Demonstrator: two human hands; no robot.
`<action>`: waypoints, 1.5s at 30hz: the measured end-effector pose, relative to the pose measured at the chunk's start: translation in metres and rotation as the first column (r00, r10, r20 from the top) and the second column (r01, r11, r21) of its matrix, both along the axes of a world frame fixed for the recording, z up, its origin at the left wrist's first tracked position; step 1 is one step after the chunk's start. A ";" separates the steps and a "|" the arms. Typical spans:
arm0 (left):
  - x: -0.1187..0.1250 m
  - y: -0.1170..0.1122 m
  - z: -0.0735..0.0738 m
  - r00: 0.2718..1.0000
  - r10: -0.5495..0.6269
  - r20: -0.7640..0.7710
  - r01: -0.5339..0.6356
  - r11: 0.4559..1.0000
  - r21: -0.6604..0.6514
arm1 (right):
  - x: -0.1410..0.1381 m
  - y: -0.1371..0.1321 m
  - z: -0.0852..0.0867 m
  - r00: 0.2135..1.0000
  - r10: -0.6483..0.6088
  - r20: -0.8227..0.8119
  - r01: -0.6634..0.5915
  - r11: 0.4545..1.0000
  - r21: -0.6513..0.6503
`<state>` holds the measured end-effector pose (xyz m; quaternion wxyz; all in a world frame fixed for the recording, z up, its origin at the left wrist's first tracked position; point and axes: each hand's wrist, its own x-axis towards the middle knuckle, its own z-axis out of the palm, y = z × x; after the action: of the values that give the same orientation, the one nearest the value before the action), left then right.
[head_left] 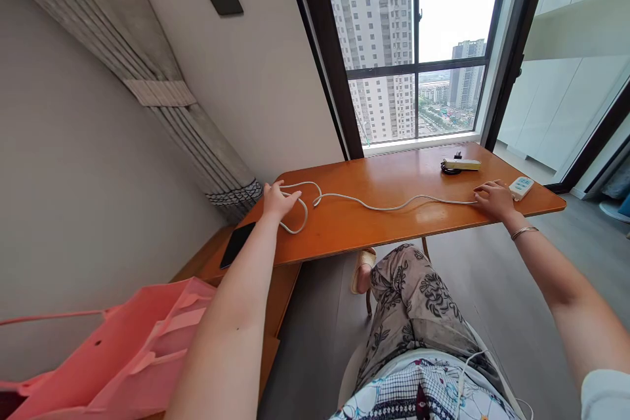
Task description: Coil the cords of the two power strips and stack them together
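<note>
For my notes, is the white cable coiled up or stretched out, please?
Stretched out: the cable runs across the table from left hand to right hand.

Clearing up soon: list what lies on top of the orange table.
A white cable runs across the table, left hand on its loop, right hand at its end. A white socket block and a white strip lie beyond. What the palms cover is hidden.
</note>
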<state>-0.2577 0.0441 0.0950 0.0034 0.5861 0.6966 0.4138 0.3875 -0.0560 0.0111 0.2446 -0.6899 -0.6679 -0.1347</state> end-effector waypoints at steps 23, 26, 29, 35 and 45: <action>0.053 -0.042 0.007 0.834 -0.116 -0.540 0.106 0.993 -0.050 | -0.033 0.015 0.018 0.998 0.027 -0.059 -0.044 0.950 -0.310; 0.071 -0.046 -0.010 0.809 -0.227 -0.542 0.219 0.972 -0.080 | -0.034 0.022 0.015 0.994 0.008 -0.108 -0.035 0.967 -0.251; 0.094 -0.052 -0.032 0.750 -0.374 -0.545 0.341 0.925 -0.166 | -0.033 0.032 0.014 0.990 -0.018 -0.137 -0.016 0.970 -0.241; 0.146 -0.059 -0.073 0.706 -0.551 -0.445 0.514 0.831 -0.213 | -0.033 0.055 0.018 0.989 -0.089 -0.118 0.052 0.957 -0.284; 0.174 -0.043 -0.100 0.689 -0.633 -0.353 0.611 0.769 -0.186 | -0.049 0.092 0.018 0.988 -0.142 -0.068 0.108 0.924 -0.367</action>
<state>-0.0833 0.0012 -0.0053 0.0183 0.8577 0.4534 0.2418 0.3385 0.0363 0.0290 0.1352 -0.7698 -0.6237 0.0075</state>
